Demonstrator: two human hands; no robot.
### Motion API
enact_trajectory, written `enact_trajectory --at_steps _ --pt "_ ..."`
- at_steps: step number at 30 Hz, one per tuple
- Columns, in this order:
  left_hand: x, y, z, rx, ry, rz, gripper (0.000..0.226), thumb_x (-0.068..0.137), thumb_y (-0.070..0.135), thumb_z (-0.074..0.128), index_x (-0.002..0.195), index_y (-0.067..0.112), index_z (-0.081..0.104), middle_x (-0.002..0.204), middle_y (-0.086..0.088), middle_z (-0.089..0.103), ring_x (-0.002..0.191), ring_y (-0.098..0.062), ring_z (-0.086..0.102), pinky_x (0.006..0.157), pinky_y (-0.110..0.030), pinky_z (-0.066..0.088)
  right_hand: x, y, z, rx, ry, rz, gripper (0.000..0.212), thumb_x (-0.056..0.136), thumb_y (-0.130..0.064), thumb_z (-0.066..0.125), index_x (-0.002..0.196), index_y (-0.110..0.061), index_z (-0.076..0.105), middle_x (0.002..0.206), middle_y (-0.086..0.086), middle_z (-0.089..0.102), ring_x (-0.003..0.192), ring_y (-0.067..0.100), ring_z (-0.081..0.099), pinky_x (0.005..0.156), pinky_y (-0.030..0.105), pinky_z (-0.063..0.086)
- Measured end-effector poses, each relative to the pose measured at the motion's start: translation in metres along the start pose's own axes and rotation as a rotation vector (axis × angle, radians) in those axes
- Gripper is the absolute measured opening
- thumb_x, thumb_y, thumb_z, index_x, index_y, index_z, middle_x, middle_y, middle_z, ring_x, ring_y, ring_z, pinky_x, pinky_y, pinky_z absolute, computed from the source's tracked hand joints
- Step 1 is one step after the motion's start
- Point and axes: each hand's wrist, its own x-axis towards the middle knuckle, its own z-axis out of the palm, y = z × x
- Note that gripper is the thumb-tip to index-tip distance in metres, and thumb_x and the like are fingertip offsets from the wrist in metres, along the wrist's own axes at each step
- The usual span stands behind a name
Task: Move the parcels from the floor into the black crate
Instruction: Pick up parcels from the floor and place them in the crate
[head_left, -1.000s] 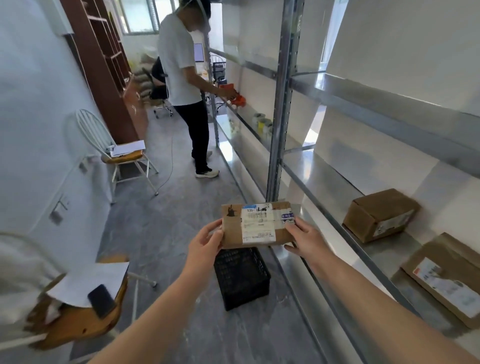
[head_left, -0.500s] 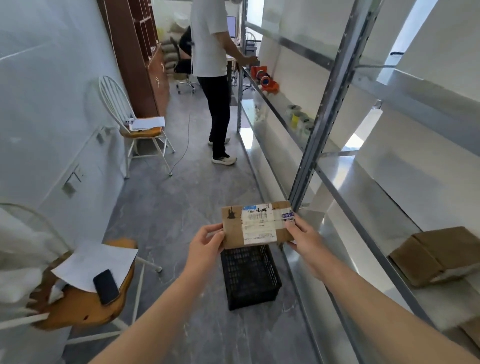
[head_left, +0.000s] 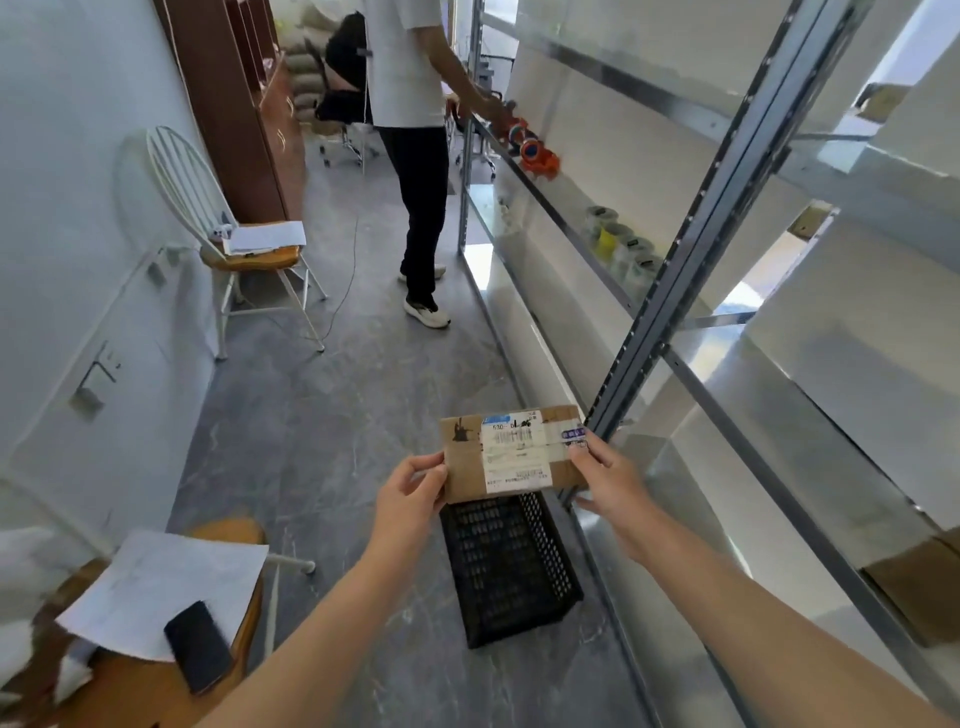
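Parcel (head_left: 511, 453): flat brown cardboard, white shipping label on top; held in the air above the far end of the black crate (head_left: 511, 569). Left hand (head_left: 410, 491): left edge of the parcel is pinched between thumb and curled fingers. Right hand (head_left: 608, 475): right edge is gripped likewise. Black crate: perforated plastic, set on the grey floor (head_left: 322, 441) just beside the metal shelving (head_left: 644, 332). Chair (head_left: 156, 670) at lower left: paper sheet (head_left: 156, 587) and dark phone (head_left: 197, 647) are carried on the seat. Second person (head_left: 410, 104): seen standing farther down the aisle.
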Motion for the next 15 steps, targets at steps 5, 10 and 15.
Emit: enact_trajectory --at_steps 5,10,15 --pt "0.024 0.000 -0.001 0.027 0.001 -0.037 0.014 0.099 0.015 0.056 0.106 0.018 0.068 0.104 0.000 0.072 0.095 -0.010 0.070 0.068 -0.014 0.056 0.015 -0.004 0.008 -0.017 0.002 0.044 0.025 0.104 -0.024 0.046 0.117 -0.043 0.057 0.104 -0.020 0.065 0.094 -0.003 0.059 0.076 0.021 0.048" --pt "0.051 0.000 0.007 0.131 0.045 -0.015 0.013 0.099 0.021 0.056 0.104 0.026 0.067 0.105 0.004 0.071 0.100 -0.011 0.067 0.078 -0.021 0.053 0.045 -0.005 0.009 -0.052 -0.014 0.072 0.025 0.105 -0.024 0.043 0.112 -0.043 0.057 0.108 -0.016 0.066 0.099 0.002 0.059 0.079 0.024 0.048" --pt "0.078 -0.001 0.015 0.163 0.087 -0.011 0.015 0.098 0.017 0.057 0.099 0.028 0.067 0.105 0.004 0.070 0.101 -0.012 0.066 0.084 -0.024 0.053 0.086 -0.003 0.011 -0.033 -0.031 0.087 0.030 0.104 -0.023 0.047 0.097 -0.046 0.065 0.099 -0.019 0.071 0.095 0.000 0.065 0.083 0.025 0.053"
